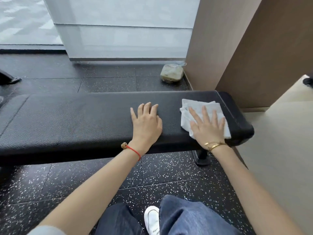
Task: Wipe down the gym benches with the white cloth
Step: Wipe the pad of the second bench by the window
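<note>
Nearest us, our jeans (pixel 194 217) and one white shoe (pixel 152 219) show above the speckled floor (pixel 169 175). Beyond them our left hand (pixel 146 123) lies flat and empty on the black bench (pixel 67 119), fingers spread. Just to its right, our right hand (pixel 207 128) presses the white cloth (pixel 198 107) flat, palm down, near the bench's end.

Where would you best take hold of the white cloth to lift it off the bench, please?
Pinch the cloth's far left corner from above. It lies flat on the bench, and the right hand presses its near part, so only that far edge is free.
</note>
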`<state>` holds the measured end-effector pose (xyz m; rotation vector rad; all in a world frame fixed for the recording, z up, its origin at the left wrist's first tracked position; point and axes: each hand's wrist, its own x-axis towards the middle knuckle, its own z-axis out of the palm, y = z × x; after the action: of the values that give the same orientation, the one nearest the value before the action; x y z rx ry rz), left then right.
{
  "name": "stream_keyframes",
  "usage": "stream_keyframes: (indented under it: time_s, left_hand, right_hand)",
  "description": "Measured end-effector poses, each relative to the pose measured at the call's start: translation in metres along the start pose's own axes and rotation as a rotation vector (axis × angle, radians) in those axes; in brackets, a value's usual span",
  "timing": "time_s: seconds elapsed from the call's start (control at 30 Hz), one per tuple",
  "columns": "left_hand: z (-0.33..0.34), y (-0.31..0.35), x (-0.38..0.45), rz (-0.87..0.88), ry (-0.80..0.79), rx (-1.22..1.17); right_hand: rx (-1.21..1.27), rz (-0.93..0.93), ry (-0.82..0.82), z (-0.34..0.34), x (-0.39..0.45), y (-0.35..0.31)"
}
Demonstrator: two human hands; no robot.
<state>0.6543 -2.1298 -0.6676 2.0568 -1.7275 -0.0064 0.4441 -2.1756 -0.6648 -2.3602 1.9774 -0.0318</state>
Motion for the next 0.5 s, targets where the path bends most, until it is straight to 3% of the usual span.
stream_keyframes:
  time_s: [0.13,0.33,0.5]
  left_hand:
    - [0.009,-0.001,-0.003,0.028,-0.009,0.042]
    - [0.008,0.002,-0.004,0.021,-0.004,0.081]
    - [0.009,0.005,-0.004,0.011,-0.004,0.102]
  right_hand:
    - [0.048,0.041,-0.003,0.002,-0.029,0.040]
    - [0.045,0.295,-0.101,-0.018,0.050,0.076]
    - [0.041,0.199,-0.118,-0.016,0.060,0.043]
